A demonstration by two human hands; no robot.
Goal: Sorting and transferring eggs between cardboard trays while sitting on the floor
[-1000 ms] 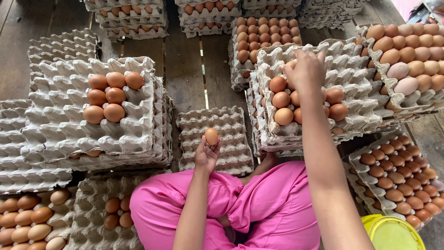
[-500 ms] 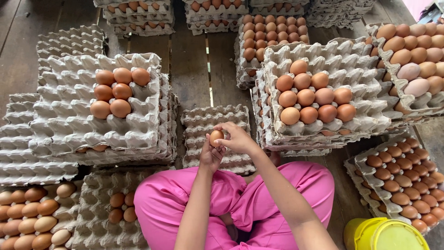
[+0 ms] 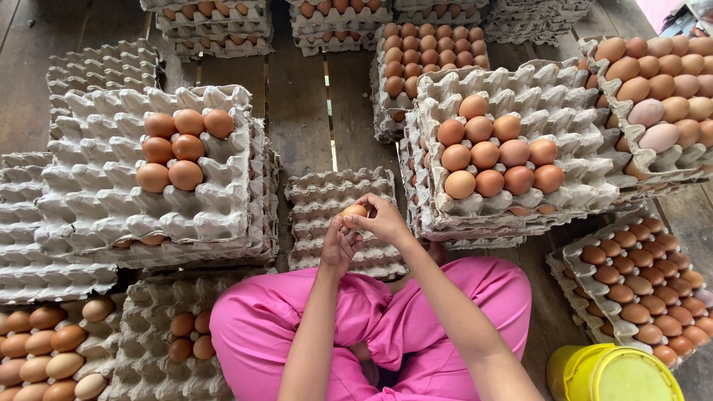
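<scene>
many grey egg trays cover dark wooden floorboards.

brown egg, held between fingers

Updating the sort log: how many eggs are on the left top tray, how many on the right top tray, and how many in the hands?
left top tray: 7 brown eggs
right top tray: 12 brown eggs
egg held between left hand and right hand: 1
Total: 20
</scene>
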